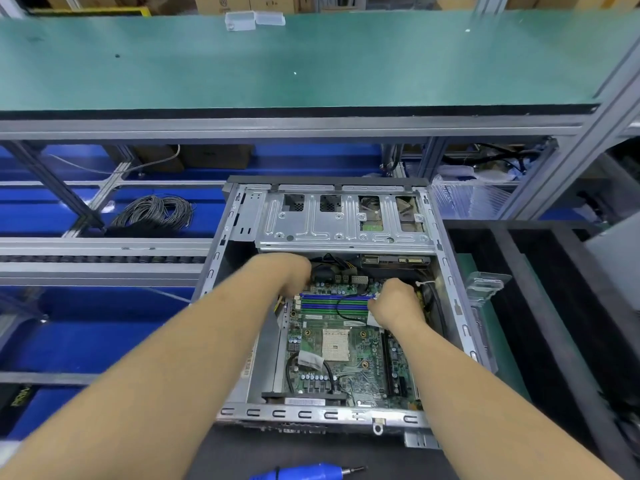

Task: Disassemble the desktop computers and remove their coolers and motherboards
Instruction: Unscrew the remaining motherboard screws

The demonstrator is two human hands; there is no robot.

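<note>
While both hands reach deep into the open case on the desk, the cooler appears already gone, so unplugging cables from the motherboard seems underway. The left hand curls its fingers around hidden cabling; the right hand pinches a connector, which likely needs a straight pull next.

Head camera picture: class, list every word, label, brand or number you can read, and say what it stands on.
Nothing reads clearly.
Motherboard markings: too small.
White sticker on the black cable: blurred.
Barcode label at the board's near edge: blurred.
Cardboard box logo beyond the green shelf: blurred.
Yellow lettering at far left: blurred.
</note>
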